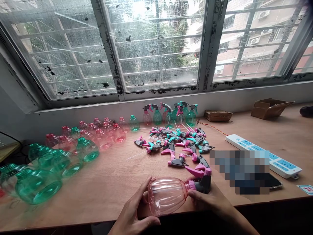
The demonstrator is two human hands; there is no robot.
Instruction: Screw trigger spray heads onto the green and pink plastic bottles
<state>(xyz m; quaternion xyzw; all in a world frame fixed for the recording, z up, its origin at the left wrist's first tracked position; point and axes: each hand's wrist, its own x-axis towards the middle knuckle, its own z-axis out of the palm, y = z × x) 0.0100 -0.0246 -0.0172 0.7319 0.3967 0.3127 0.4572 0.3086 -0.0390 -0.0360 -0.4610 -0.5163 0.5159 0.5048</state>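
Observation:
A clear pink spray bottle (pixel 167 195) lies on its side in the air at the table's front edge, its base to the left. My left hand (pixel 138 209) cups the base end, thumb below and fingers behind it. With my right hand (pixel 207 195) I grip the neck, where a pink collar joins the dark grey and pink trigger head (pixel 202 181). Part of my right fingers is hidden behind the bottle. Beyond it lies a heap of loose trigger heads (pixel 177 140), grey with pink or teal parts, some with thin clear tubes.
Green bottles (pixel 37 186) and pink bottles (pixel 104 138) without heads stand at the left. Several bottles with heads (pixel 168 116) stand by the window wall. To the right are a power strip (pixel 264 155), a phone (pixel 274 181) partly blurred out, and an open cardboard box (pixel 270 109).

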